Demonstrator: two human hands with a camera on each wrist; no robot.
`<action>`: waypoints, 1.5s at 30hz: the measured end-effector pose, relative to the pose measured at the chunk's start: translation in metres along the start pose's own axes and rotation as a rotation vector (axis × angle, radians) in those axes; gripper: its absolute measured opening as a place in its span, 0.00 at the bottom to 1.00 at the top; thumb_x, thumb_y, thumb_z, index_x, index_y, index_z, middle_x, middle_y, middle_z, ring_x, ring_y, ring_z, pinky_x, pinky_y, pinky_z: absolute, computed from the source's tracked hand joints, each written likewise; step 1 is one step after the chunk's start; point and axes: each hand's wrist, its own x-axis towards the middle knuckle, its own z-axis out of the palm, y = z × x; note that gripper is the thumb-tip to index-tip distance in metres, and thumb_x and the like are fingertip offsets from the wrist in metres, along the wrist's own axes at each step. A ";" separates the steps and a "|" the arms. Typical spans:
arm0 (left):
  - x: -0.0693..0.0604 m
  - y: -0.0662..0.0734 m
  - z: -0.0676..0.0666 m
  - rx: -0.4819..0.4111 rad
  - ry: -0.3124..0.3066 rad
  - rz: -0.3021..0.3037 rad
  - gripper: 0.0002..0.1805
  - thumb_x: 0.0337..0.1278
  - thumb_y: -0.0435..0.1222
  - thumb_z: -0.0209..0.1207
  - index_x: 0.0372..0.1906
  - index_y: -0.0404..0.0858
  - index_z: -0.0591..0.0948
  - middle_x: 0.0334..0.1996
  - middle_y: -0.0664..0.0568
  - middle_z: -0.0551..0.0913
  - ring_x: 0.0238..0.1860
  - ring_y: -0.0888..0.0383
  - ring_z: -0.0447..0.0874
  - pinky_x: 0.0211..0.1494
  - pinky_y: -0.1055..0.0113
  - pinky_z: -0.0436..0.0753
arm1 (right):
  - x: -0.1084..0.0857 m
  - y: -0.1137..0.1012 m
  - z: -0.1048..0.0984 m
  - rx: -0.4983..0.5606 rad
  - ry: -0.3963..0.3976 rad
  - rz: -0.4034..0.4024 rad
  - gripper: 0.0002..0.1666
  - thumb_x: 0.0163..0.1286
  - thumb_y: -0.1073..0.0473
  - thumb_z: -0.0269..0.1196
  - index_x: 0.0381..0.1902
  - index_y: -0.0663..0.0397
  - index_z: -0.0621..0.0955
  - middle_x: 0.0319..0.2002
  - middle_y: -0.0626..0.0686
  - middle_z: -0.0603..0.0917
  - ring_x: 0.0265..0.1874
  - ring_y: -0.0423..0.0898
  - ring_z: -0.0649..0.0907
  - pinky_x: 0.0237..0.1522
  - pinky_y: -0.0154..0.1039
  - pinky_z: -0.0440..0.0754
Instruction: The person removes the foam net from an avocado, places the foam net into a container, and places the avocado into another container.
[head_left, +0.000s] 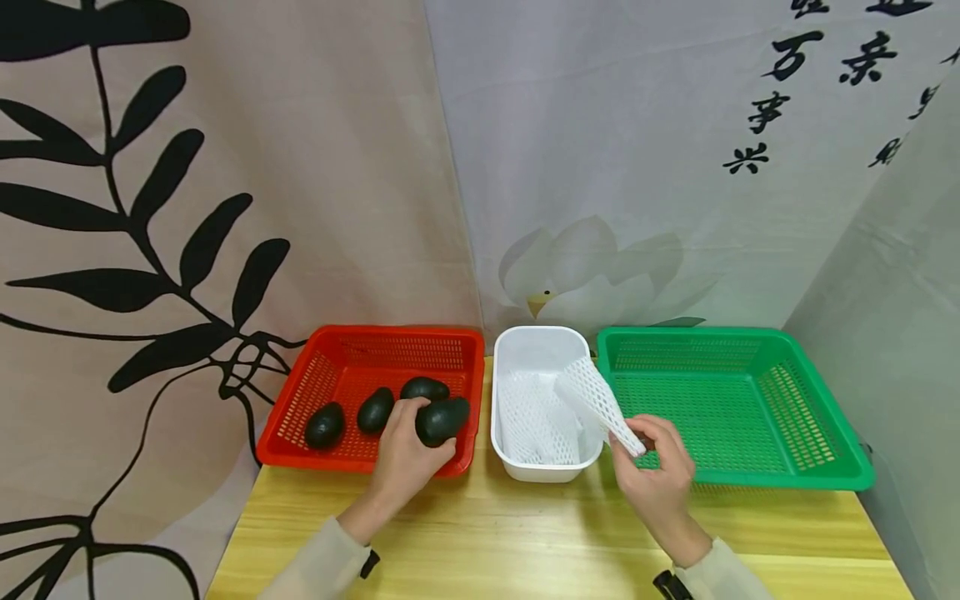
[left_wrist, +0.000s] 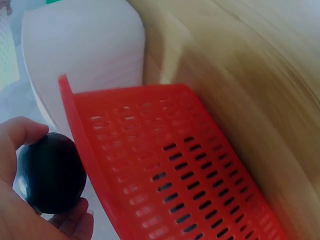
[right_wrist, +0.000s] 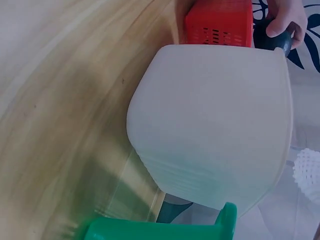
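Note:
My left hand (head_left: 408,454) grips a dark green avocado (head_left: 442,421) above the right side of the red basket (head_left: 288,454). In the left wrist view, thumb and fingers wrap around that avocado (left_wrist: 52,172), beside the basket's rim. Several more avocados, one of them (head_left: 325,426) at the left, lie in the basket. My right hand (head_left: 656,483) pinches the narrow end of a white foam net sleeve (head_left: 592,396), which slants over the right rim of the white bin (head_left: 506,350). A small dark patch shows by those fingers; I cannot tell what it is.
More white foam net sleeves (head_left: 536,421) lie inside the bin. To its right stands a green basket (head_left: 705,408). All three containers are on a wooden table (head_left: 517,533), with a printed curtain (head_left: 360,167) hanging behind and a pale cloth side (head_left: 900,333) at the right.

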 end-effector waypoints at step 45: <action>0.046 -0.027 0.027 0.322 -0.262 -0.125 0.41 0.42 0.38 0.78 0.63 0.27 0.75 0.53 0.32 0.78 0.51 0.36 0.83 0.52 0.45 0.85 | -0.007 0.050 0.035 -0.461 -0.389 -0.041 0.16 0.48 0.69 0.65 0.38 0.60 0.86 0.39 0.56 0.87 0.31 0.57 0.87 0.14 0.51 0.78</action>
